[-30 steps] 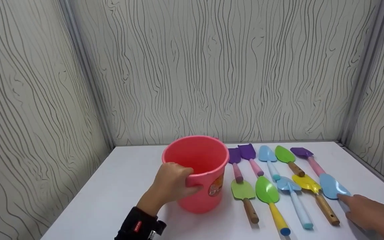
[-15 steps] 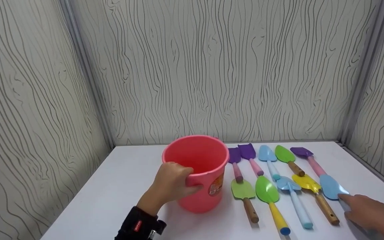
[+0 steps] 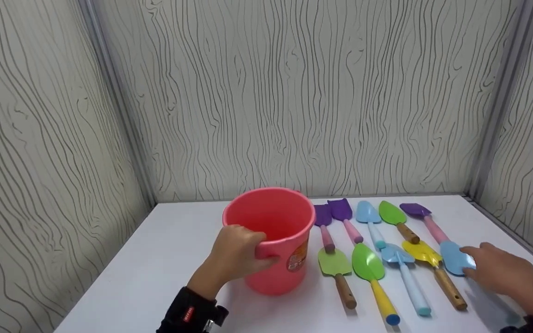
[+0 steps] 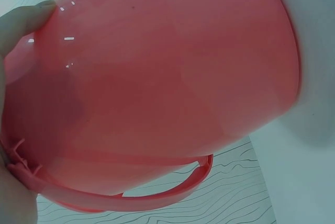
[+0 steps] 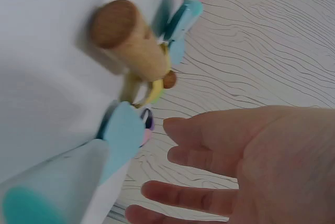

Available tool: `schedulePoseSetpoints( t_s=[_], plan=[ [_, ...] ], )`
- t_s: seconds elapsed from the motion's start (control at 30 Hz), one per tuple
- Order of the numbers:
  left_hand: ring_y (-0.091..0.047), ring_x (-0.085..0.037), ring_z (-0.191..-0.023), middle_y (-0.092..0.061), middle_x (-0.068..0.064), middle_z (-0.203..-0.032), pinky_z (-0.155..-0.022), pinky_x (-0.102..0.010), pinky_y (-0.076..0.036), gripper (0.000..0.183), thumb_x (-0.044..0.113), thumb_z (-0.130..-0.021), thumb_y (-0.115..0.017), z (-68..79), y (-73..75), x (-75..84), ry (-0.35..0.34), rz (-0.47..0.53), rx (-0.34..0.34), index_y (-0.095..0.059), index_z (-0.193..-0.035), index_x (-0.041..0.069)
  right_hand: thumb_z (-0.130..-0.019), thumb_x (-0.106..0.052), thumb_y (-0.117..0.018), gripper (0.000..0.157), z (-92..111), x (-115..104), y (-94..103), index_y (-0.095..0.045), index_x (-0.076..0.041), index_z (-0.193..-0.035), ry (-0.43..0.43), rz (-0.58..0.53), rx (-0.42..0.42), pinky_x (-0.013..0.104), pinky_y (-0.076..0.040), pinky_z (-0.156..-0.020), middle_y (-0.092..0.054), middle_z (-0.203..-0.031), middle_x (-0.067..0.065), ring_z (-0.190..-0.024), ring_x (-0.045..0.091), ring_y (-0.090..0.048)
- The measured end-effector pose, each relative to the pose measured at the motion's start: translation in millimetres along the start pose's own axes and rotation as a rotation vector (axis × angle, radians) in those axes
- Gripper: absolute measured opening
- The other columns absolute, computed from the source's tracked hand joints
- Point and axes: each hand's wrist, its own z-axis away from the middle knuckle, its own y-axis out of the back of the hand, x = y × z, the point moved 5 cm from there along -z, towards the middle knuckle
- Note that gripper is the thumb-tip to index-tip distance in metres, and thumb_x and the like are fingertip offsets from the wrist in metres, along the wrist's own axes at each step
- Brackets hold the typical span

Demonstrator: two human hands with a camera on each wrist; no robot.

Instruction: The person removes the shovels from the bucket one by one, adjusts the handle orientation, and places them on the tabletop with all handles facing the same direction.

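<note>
A pink plastic bucket (image 3: 275, 279) stands upright on the white table. My left hand (image 3: 235, 253) grips its near rim, the thumb (image 4: 34, 17) lying against the outer wall in the left wrist view. At the far right lies a light-blue garden trowel (image 3: 452, 258), partly hidden in the head view by my right hand (image 3: 509, 275). The right wrist view shows that hand's fingers loosely extended and apart, nothing between them, a short way off the trowel's blade (image 5: 124, 132). Its pale handle has a teal end.
Two rows of trowels lie right of the bucket, including a purple one (image 3: 341, 209), a green one (image 3: 368, 262) and a yellow one (image 3: 421, 252). The bucket's carrying handle (image 4: 157, 200) hangs at its side. Patterned panels (image 3: 271, 101) enclose the table's back and sides.
The right hand has moved up and left over the light-blue trowel, from pointing at its blade to loosely spread fingers. The left hand stays on the bucket; the view has shifted slightly.
</note>
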Motion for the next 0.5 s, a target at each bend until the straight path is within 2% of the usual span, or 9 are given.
schedulePoseSetpoints(
  t_s=[0.1, 0.2, 0.3, 0.4, 0.5],
  plan=[
    [-0.059, -0.008, -0.052, -0.060, 0.008, -0.058, -0.063, -0.021, -0.057, 0.040, 0.043, -0.083, -0.090, 0.3, -0.4, -0.3, 0.002, 0.007, -0.002, -0.062, -0.067, 0.020, -0.099, -0.030, -0.075, 0.062, -8.1, -12.7, 21.8, -0.055, 0.012, -0.139, 0.049, -0.046, 0.092, 0.055, -0.060, -0.073, -0.056, -0.110, 0.036, -0.086, 0.035, -0.063],
    [-0.060, -0.008, -0.054, -0.061, 0.008, -0.059, -0.065, -0.022, -0.059, 0.038, 0.043, -0.083, -0.090, 0.5, -0.9, -0.7, 0.010, 0.016, -0.006, -0.065, -0.069, 0.019, -0.102, -0.045, -0.070, 0.073, -15.7, -30.4, 34.1, -0.052, 0.010, -0.146, 0.090, -0.108, 0.161, 0.068, -0.058, -0.082, -0.051, -0.127, 0.045, -0.103, 0.052, -0.063],
    [-0.062, -0.009, -0.055, -0.062, 0.007, -0.060, -0.067, -0.024, -0.060, 0.036, 0.043, -0.083, -0.090, 1.0, -0.9, -0.8, 0.014, 0.010, -0.009, -0.067, -0.070, 0.019, -0.102, -0.061, -0.062, 0.086, -22.0, -55.4, 35.0, -0.048, 0.007, -0.152, 0.134, -0.157, 0.208, 0.080, -0.047, -0.093, -0.044, -0.141, 0.047, -0.124, 0.065, -0.050],
    [-0.063, -0.009, -0.056, -0.063, 0.007, -0.060, -0.068, -0.024, -0.061, 0.036, 0.044, -0.084, -0.090, 1.2, -0.6, -0.2, 0.011, 0.000, -0.010, -0.068, -0.071, 0.019, -0.102, -0.069, -0.055, 0.092, -25.8, -82.2, 32.2, -0.045, 0.004, -0.156, 0.178, -0.174, 0.252, 0.084, -0.039, -0.101, -0.037, -0.152, 0.045, -0.137, 0.067, -0.038],
    [-0.063, -0.010, -0.056, -0.063, 0.007, -0.060, -0.068, -0.024, -0.060, 0.036, 0.044, -0.084, -0.089, 0.9, -0.1, 0.4, 0.009, 0.001, -0.010, -0.067, -0.071, 0.018, -0.103, -0.071, -0.051, 0.091, -27.0, -105.9, 32.2, -0.044, 0.001, -0.158, 0.205, -0.166, 0.297, 0.085, -0.030, -0.107, -0.033, -0.158, 0.041, -0.145, 0.067, -0.029]
  ],
)
